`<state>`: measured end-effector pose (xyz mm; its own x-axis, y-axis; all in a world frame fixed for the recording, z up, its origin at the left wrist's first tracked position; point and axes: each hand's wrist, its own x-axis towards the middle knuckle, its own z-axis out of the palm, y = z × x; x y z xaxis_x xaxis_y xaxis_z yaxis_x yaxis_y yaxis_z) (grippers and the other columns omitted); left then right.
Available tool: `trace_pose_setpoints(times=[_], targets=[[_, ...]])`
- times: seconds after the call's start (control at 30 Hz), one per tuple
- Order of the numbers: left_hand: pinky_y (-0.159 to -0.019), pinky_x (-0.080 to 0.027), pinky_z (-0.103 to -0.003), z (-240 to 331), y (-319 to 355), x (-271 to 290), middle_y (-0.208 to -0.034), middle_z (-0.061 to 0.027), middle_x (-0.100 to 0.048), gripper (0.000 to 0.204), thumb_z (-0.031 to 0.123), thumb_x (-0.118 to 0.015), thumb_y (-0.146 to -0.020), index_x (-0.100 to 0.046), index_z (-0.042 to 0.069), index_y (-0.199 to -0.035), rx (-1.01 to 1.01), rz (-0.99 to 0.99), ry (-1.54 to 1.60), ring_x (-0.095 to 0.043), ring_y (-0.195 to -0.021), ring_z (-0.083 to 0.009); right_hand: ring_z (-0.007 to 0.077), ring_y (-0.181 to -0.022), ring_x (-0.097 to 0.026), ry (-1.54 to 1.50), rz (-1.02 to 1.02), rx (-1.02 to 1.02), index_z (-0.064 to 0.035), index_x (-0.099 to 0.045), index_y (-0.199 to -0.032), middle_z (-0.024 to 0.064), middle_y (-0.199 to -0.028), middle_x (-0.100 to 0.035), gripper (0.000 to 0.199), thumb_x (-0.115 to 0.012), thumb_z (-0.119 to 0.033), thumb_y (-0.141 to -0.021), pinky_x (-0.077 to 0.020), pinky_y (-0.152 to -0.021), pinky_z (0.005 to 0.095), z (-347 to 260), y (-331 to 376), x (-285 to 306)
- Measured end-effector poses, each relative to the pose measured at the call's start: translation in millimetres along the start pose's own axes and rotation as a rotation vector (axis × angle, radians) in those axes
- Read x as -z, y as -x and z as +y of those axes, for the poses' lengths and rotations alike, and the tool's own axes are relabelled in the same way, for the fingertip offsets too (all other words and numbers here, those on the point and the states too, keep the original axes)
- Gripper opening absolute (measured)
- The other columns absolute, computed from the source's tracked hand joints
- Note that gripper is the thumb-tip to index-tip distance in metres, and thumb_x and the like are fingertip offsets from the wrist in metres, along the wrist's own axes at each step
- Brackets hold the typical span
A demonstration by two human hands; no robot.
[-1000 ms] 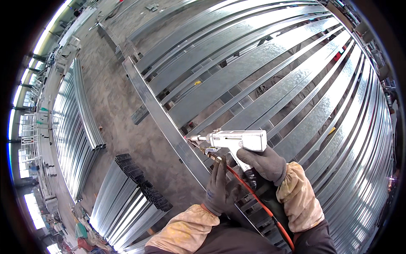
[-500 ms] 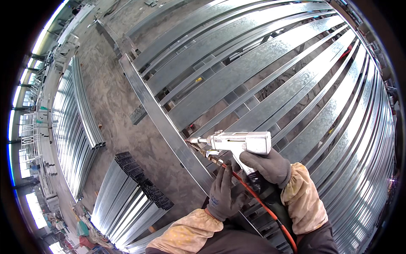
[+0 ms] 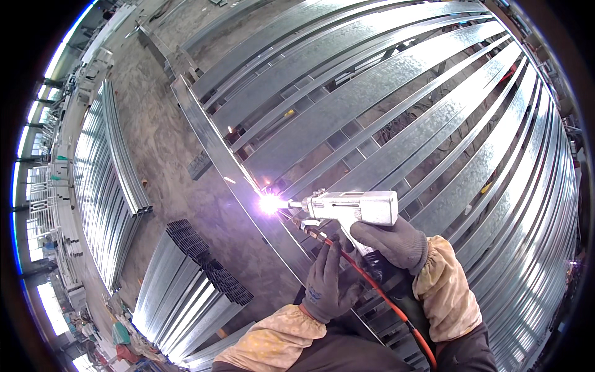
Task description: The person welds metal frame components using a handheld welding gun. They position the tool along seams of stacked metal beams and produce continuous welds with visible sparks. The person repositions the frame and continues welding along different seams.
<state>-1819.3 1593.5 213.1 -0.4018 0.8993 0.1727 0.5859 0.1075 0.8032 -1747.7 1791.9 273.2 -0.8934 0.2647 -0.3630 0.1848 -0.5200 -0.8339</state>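
Note:
My right hand (image 3: 393, 245), in a grey glove, is wrapped round the handle of a silver handheld welding gun (image 3: 356, 206). The gun's nozzle points left at a galvanized steel beam (image 3: 217, 158), where a bright white-violet arc (image 3: 270, 203) glows and hides the spot beneath. An orange hose (image 3: 372, 284) runs up to a metal wire guide (image 3: 308, 228) under the nozzle. Below it, my left hand (image 3: 328, 285), gloved too, has its fingers stretched out, their tips against the hose, with the thumb apart.
Long galvanized channels (image 3: 372, 93) run off to the right from the beam, with gaps between them. A stack of channels (image 3: 180, 291) with dark ends lies at lower left, and another steel bundle (image 3: 102, 186) farther left. A short metal piece (image 3: 199, 166) sits on the floor.
A bright arc has lit at the nozzle tip, and sparks fly along the beam. The gun and both hands hold nearly the same place.

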Motion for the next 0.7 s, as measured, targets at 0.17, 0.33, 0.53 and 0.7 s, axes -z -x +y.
trace_pose_setpoints(times=[0.17, 0.33, 0.53, 0.7], targets=[[-0.102, -0.041, -0.049, 1.0, -1.9, 0.8, -0.146, -0.0281, -0.041, 0.09, 0.041, -0.064, -0.086, -0.023, -0.009, -0.148, 0.002, 0.002, 0.011, -0.043, -0.13, -0.0457, 0.011, -0.085, -0.062, -0.027, 0.014, -0.012, 0.001, -0.055, -0.128, 0.0047, -0.098, -0.064, 0.035, -0.061, -0.015, -0.098, -0.0518, -0.076, 0.0286, -0.8, 0.7, -2.0], [-0.101, -0.042, -0.048, 0.2, -0.9, 0.7, -0.145, -0.0286, -0.042, 0.089, 0.041, -0.065, -0.085, -0.026, -0.009, -0.148, 0.007, -0.002, 0.02, -0.045, -0.128, -0.0446, 0.0112, -0.085, -0.062, -0.039, 0.006, -0.024, 0.0009, -0.054, -0.129, 0.005, -0.098, -0.065, 0.035, -0.061, -0.015, -0.098, -0.0522, -0.076, 0.0287, 0.1, 1.0, -0.8], [-0.099, -0.044, -0.047, 0.6, 1.4, 1.6, -0.14, -0.0282, -0.045, 0.088, 0.036, -0.069, -0.08, -0.03, -0.007, -0.147, 0.019, 0.002, 0.011, -0.05, -0.123, -0.0425, 0.0117, -0.085, -0.062, 0.003, -0.02, -0.031, 0.0008, -0.054, -0.129, 0.0047, -0.098, -0.065, 0.035, -0.061, -0.015, -0.098, -0.0522, -0.076, 0.0287, -1.6, 2.2, 0.7], [-0.098, -0.045, -0.046, -0.9, 1.7, 1.8, -0.138, -0.0276, -0.047, 0.086, 0.036, -0.07, -0.08, -0.033, -0.006, -0.146, -0.019, 0.019, -0.007, -0.052, -0.12, -0.0411, 0.0112, -0.088, -0.061, 0.036, -0.013, -0.001, 0.0007, -0.054, -0.13, 0.005, -0.102, -0.065, 0.037, -0.061, -0.015, -0.098, -0.0518, -0.078, 0.0284, -1.8, 4.5, 1.6]])
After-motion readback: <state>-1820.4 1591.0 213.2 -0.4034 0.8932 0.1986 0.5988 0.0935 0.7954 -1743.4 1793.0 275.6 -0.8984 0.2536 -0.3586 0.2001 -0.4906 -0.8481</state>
